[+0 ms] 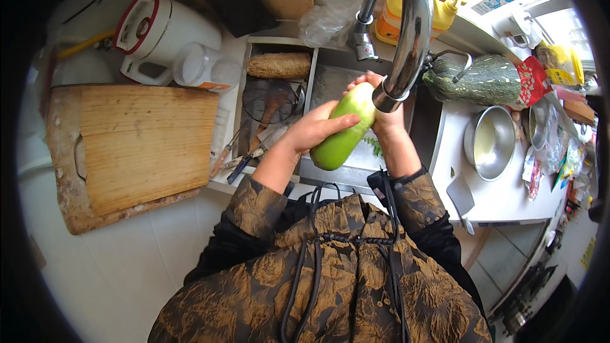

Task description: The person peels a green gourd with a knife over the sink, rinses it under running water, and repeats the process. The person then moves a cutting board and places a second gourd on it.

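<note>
Over the metal sink (330, 70) I hold a thick green vegetable (340, 143), pale toward its far end, which looks like a green radish. It is tilted, with its rounded green end toward me. My left hand (305, 130) is closed around its left side, thumb across the top. My right hand (389, 124) grips the far right side, its fingers partly hidden by the vegetable and the chrome faucet (413, 32). The spout opening hangs right beside the vegetable's pale end. Below lie some green leafy scraps (373, 146) in the sink.
A wooden cutting board (149, 146) lies left, near a white appliance (171, 32). Beside the basin are a mesh strainer (267, 98) and a loofah-like roll (278, 65). On the right sit a large green squash (473, 81), a steel bowl (470, 140) and a flat metal turner (460, 195).
</note>
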`<move>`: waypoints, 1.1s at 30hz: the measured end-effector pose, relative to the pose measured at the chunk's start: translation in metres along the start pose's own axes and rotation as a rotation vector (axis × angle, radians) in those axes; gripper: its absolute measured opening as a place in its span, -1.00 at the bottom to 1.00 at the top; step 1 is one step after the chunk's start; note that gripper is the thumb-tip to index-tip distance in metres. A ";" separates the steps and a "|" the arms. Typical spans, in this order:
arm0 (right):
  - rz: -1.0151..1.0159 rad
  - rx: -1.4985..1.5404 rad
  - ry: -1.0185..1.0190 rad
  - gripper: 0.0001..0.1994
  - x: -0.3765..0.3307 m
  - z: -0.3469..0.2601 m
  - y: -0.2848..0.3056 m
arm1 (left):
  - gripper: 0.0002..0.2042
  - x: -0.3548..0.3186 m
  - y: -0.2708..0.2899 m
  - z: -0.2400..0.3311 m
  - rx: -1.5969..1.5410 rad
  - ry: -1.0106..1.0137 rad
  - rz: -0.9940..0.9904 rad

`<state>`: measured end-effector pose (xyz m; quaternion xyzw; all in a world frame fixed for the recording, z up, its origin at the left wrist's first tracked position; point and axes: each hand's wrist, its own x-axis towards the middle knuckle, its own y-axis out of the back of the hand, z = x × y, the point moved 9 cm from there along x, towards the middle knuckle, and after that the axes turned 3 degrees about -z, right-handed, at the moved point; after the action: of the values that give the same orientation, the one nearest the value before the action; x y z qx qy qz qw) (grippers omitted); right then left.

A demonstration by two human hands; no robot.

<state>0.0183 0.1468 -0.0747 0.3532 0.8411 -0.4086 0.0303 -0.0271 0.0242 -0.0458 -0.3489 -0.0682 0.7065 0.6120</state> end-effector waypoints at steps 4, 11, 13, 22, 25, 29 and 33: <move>0.224 -0.397 0.222 -0.75 -0.012 -0.012 0.006 | -0.40 0.007 0.009 -0.012 -0.016 -0.053 0.102; -0.072 -0.816 0.307 -0.69 0.045 -0.028 -0.010 | -0.26 0.005 0.010 -0.052 -0.490 0.044 0.001; -0.059 -0.718 0.245 -0.62 0.069 -0.035 -0.003 | -0.27 -0.002 0.010 -0.057 -0.580 0.072 -0.028; -0.395 -0.706 0.103 -0.70 0.049 -0.062 -0.012 | -0.29 -0.033 0.005 -0.080 -0.647 -0.015 0.066; -0.293 -0.497 0.142 -0.78 0.013 -0.061 0.021 | -0.33 -0.040 -0.007 -0.090 -0.714 -0.052 0.025; -0.275 -2.024 0.202 -0.89 -0.058 -0.005 0.070 | -0.36 -0.051 -0.016 -0.120 -0.705 -0.036 0.136; -0.193 -1.793 0.109 -0.79 -0.118 0.012 0.109 | -0.36 -0.065 -0.023 -0.136 -0.698 -0.020 0.154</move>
<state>0.1714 0.1171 -0.1153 0.1438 0.8702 0.4170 0.2198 0.0703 -0.0745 -0.1083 -0.5340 -0.2850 0.6881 0.4002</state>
